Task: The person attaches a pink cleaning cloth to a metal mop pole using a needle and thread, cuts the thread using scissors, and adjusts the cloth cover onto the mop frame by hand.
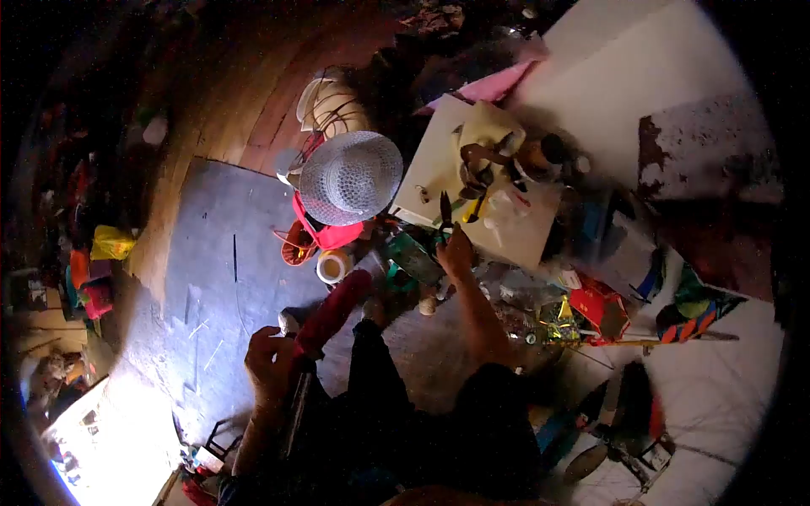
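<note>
By the dark trousers (pixel 371 375): the left hand (pixel 267 361) was up, its fingers bent in. I could not tell if it had hold of anything.
Red long thing (pixel 333 312): it lay on a slant just beside that hand.
Right hand (pixel 456 253): its fingers were curled round the pliers.
Pliers (pixel 446 219): they pointed away from the person, over the near edge of the white board (pixel 429 164).
Work done: the pliers were already in hand, so the job looked begun.
Work left: the tips did not seem to bite on anything, so the pliers' part looked not yet done.
Tape roll (pixel 321 268): it was near the red bag (pixel 342 234).
Green box (pixel 412 260): it was too dark to see inside.
Orange pot (pixel 295 246): I could not tell what it held.
Clear bag (pixel 509 211): it was on the board, with some red in or on it.
Hat (pixel 350 179): it was beside the board.
Jar (pixel 550 152): it was farther back, its inside hidden.
</note>
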A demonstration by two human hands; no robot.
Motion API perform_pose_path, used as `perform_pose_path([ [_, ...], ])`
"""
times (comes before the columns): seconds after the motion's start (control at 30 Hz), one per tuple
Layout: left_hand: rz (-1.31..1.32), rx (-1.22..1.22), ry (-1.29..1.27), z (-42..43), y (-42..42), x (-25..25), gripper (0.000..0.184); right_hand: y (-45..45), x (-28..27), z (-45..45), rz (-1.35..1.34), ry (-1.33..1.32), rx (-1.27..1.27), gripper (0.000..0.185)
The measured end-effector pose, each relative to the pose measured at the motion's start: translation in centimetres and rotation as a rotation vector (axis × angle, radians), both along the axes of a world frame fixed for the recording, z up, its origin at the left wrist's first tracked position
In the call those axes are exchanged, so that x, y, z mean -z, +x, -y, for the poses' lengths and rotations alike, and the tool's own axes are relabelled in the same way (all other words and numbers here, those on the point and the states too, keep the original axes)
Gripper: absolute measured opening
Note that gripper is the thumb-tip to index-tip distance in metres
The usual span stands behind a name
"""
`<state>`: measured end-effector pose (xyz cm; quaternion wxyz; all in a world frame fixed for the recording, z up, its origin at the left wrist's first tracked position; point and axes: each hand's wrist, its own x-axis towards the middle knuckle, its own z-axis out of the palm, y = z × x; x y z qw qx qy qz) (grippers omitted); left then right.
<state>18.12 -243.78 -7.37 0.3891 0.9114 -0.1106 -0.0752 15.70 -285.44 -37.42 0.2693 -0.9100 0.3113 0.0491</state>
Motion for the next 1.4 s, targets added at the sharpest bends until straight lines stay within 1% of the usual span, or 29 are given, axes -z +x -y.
perform_pose_path([
  [0.07,-0.078,-0.062,0.015,-0.4,-0.5,1.1,0.025,1.7,0.9,0.4,-0.019,-0.089,-0.051,0.069],
  [0.1,-0.169,-0.134,-0.025,-0.8,-0.9,2.2,0.019,3.1,-1.2,0.0,0.016,-0.091,-0.029,0.068],
  [0.17,-0.257,-0.228,-0.063,-1.7,-1.5,4.1,0.012,4.1,-1.0,0.0,0.046,-0.189,-0.083,0.068],
  [0.2,-0.264,-0.23,-0.041,-2.2,-1.8,4.9,0.01,4.3,2.0,0.7,0.139,-0.281,-0.133,0.068],
  [0.27,-0.013,0.005,0.037,-2.6,-1.5,4.8,0.012,5.0,4.4,1.4,0.151,-0.247,-0.121,0.055],
  [0.3,0.001,-0.054,0.061,-2.2,-1.4,4.2,0.012,5.4,4.8,1.6,0.147,-0.219,-0.107,0.049],
  [0.37,-0.504,-0.452,-0.265,-1.4,-1.8,3.3,0.008,6.2,5.0,1.7,0.188,-0.204,-0.115,0.039],
  [0.4,-0.131,-0.012,-0.051,-4.1,-2.3,6.2,0.005,7.1,5.0,1.6,0.318,-0.27,-0.156,0.037],
  [0.43,-0.101,-0.082,-0.025,-4.3,-2.8,6.5,0.005,7.8,5.0,2.0,0.453,-0.329,-0.186,0.036],
  [0.47,-0.364,-0.198,-0.026,-3.9,-2.9,6.7,0.008,7.2,12.4,6.1,0.305,-0.687,-0.43,0.036],
  [0.5,-0.439,-0.236,-0.059,-3.9,-2.9,6.3,0.013,8.9,6.5,3.9,0.241,-0.317,-0.182,0.033],
  [0.53,-0.513,-0.277,-0.09,-3.8,-2.8,6.0,0.018,7.9,16.5,10.0,0.38,-0.523,-0.26,0.033],
  [0.57,-0.585,-0.321,-0.119,-3.8,-2.7,5.7,0.023,8.3,11.4,7.4,0.271,-0.448,-0.275,0.037],
  [0.6,-0.474,-0.383,-0.181,-3.4,-2.6,4.7,0.024,8.9,6.4,4.9,0.159,-0.377,-0.287,0.04],
  [0.63,-0.367,-0.437,-0.242,-3.4,-2.8,3.9,0.025,8.4,7.9,5.8,-0.136,-0.779,-0.458,0.04],
  [0.7,-0.395,-0.508,-0.322,-4.3,-3.5,4.3,0.026,9.2,-0.3,0.7,-0.053,-0.522,-0.166,0.04],
  [0.73,-0.39,-0.504,-0.316,-4.4,-3.3,3.4,0.027,9.2,-3.1,-1.6,-0.101,-0.476,-0.22,0.039],
  [0.8,-0.367,-0.504,-0.334,-4.7,-3.0,2.0,0.028,8.4,-4.7,-3.8,0.073,-0.16,-0.401,0.037],
  [0.83,-0.331,-0.5,-0.307,-5.0,-2.9,1.3,0.029,7.3,-4.5,-4.8,0.288,0.122,-0.527,0.037],
  [0.9,-0.277,-0.496,-0.295,-6.1,-2.9,0.7,0.03,6.5,-15.5,-13.7,0.209,0.598,-0.402,0.036],
  [0.97,-0.123,-0.346,-0.165,-7.5,-3.0,1.3,0.032,5.2,-25.4,-21.1,-0.048,0.784,-0.498,0.035],
  [1.07,0.024,-0.272,-0.159,-9.7,-2.6,-0.1,0.035,3.4,-33.2,-30.7,-0.08,1.135,-0.632,0.04],
  [1.13,0.128,-0.267,-0.218,-12.0,-2.4,-3.2,0.035,2.7,-34.9,-35.8,-0.094,1.135,-0.705,0.041],
  [1.2,-0.161,-0.425,-0.388,-15.1,-2.9,-6.6,0.036,2.1,-34.8,-40.2,0.031,1.068,-0.806,0.037],
  [1.23,-0.146,-0.425,-0.411,-16.8,-3.3,-7.8,0.036,2.0,-34.9,-42.2,0.037,1.043,-0.819,0.037],
  [1.3,-0.241,-0.479,-0.899,-20.7,-4.3,-9.8,0.036,1.6,-35.7,-46.0,0.0,1.042,-0.821,0.033],
  [1.33,-0.293,-0.458,-0.892,-23.3,-4.9,-10.4,0.037,1.5,-36.7,-48.0,0.005,0.989,-0.827,0.025],
  [1.37,-0.282,-0.456,-0.904,-25.3,-5.2,-10.8,0.037,1.5,-37.8,-50.1,0.009,0.976,-0.837,0.025],
  [1.4,-0.293,-0.484,-1.013,-27.4,-5.6,-11.1,0.037,1.5,-38.7,-52.1,-0.023,0.928,-0.858,0.023],
])
